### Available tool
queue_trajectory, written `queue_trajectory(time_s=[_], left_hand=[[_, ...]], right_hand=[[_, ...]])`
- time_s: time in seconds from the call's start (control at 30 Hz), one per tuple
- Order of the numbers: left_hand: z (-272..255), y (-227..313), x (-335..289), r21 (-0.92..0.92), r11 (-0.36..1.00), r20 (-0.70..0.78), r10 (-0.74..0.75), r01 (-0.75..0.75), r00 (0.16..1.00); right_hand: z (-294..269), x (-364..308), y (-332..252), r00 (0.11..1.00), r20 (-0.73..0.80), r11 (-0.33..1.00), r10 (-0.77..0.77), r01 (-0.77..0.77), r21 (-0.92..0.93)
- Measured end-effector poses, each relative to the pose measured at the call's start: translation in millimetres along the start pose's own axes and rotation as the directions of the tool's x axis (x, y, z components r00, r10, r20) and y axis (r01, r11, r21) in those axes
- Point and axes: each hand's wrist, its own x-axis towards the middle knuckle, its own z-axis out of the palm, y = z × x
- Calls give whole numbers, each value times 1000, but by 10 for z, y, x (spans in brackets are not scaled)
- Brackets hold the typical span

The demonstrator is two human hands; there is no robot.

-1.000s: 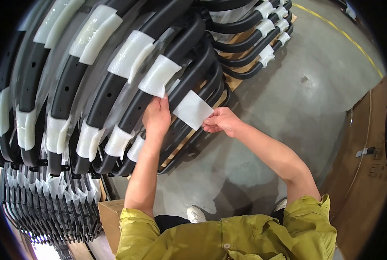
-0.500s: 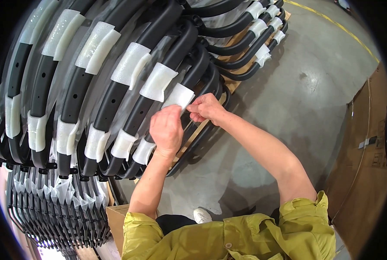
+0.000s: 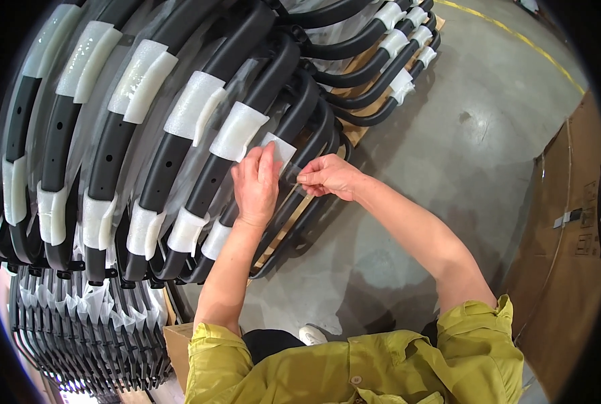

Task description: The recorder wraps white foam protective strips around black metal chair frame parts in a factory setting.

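Observation:
My left hand (image 3: 256, 185) presses a white foam sheet (image 3: 281, 149) against a curved black tube (image 3: 296, 120), its fingers wrapped over the foam's lower part. To its right, my right hand (image 3: 332, 177) is closed in a pinch beside the foam's lower right corner. Between its fingertips and the foam runs a see-through strip that looks like clear tape. A neighbouring tube carries a white foam wrap (image 3: 238, 132) just left of the sheet. Below my left wrist, a lower foam wrap (image 3: 216, 240) is partly covered by my forearm.
Several black tubes with foam wraps (image 3: 196, 104) and plastic film fill the left. More wrapped tubes (image 3: 393, 44) stick out at the back on a wooden base. A second stack (image 3: 92, 337) stands lower left. A large cardboard box (image 3: 549, 249) is at right, above grey floor (image 3: 395, 269).
My right hand has drawn slightly right and down, away from the foam sheet. My left hand's fingers have shifted up over the foam. The view has moved a little.

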Motion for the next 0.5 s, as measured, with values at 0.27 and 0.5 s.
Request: queue_trajectory(time_s=[0.27, 0.5], left_hand=[[26, -43, -101, -26, 963, 58, -266, 268, 962], [-172, -58, -30, -201, 919, 338, -262, 341, 904]], right_hand=[[305, -106, -240, 970, -12, 960, -244, 240, -146], [531, 114, -500, 982, -72, 970, -172, 157, -184]])
